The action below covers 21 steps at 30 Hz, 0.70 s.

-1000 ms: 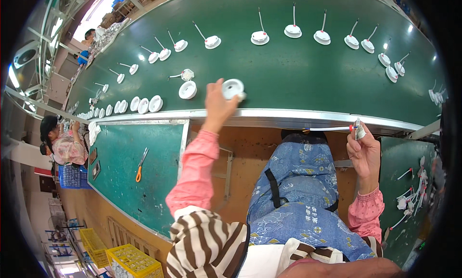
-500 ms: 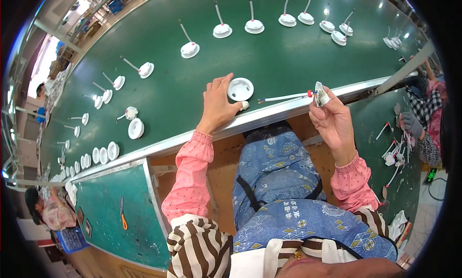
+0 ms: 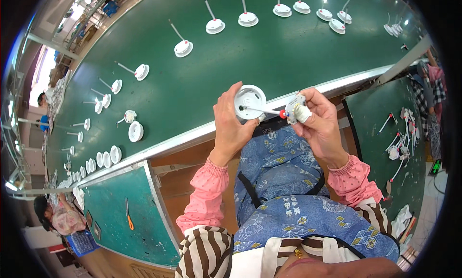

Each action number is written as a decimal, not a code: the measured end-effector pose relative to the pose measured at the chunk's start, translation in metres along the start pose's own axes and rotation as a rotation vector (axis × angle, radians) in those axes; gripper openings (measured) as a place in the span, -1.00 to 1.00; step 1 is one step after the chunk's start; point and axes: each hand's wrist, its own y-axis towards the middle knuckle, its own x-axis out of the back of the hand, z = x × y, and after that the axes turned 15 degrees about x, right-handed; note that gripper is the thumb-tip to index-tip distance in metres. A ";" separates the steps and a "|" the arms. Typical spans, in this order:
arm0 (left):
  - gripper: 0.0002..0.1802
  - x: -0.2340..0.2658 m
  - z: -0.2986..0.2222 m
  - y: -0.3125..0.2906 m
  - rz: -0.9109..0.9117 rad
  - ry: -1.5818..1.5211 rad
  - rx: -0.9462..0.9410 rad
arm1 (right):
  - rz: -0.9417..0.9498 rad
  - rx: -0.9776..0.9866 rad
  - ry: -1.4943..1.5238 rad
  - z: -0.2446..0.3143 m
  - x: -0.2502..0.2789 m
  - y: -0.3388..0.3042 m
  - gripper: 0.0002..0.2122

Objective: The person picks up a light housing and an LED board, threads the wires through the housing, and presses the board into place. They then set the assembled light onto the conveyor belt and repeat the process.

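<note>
My left hand (image 3: 231, 121) grips a round white plastic housing (image 3: 259, 92) by its side, tilted so its hollow inside faces me. Close by on the right, my right hand (image 3: 321, 126) pinches a round circuit board (image 3: 294, 105) between thumb and fingers. From the board a white cable with a red collar (image 3: 282, 114) runs left, and its dark end lies at a hole in the housing. White wrapping covers the tip of my right thumb. Both hands are above the metal edge of the green table (image 3: 202, 81).
Across the green table stand several white housings with upright cables (image 3: 248, 19). Empty white housings (image 3: 115, 154) line the left edge. Orange-handled scissors (image 3: 130, 222) lie on a lower green board. Loose cabled boards (image 3: 395, 150) are piled at right, near another person's arm (image 3: 435, 119).
My left hand has lifted and tilted the housing toward me. My right hand has moved left, bringing the board's cable end to the housing. The finished-looking housings have shifted slightly in view.
</note>
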 end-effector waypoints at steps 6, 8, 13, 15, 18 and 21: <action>-0.08 -0.007 -0.010 -0.013 0.027 -0.022 0.080 | 0.048 -0.021 -0.183 -0.013 0.004 -0.010 -0.73; -0.07 -0.005 -0.010 -0.023 -0.002 -0.023 0.046 | 0.060 0.090 -0.296 -0.018 -0.007 -0.008 -0.84; -0.09 -0.020 -0.043 -0.034 0.048 -0.058 -0.015 | 0.025 0.339 -0.679 -0.048 0.019 -0.001 -0.83; -0.10 -0.017 -0.048 -0.041 0.079 0.061 -0.071 | 0.119 0.220 -0.435 -0.054 0.021 -0.004 -0.84; -0.07 -0.014 -0.051 -0.051 0.077 0.136 -0.108 | 0.261 0.041 -0.283 -0.060 0.021 -0.007 -0.86; 0.03 -0.002 -0.056 -0.057 0.082 0.149 -0.108 | 0.189 -0.003 -0.216 -0.057 0.022 -0.009 -0.87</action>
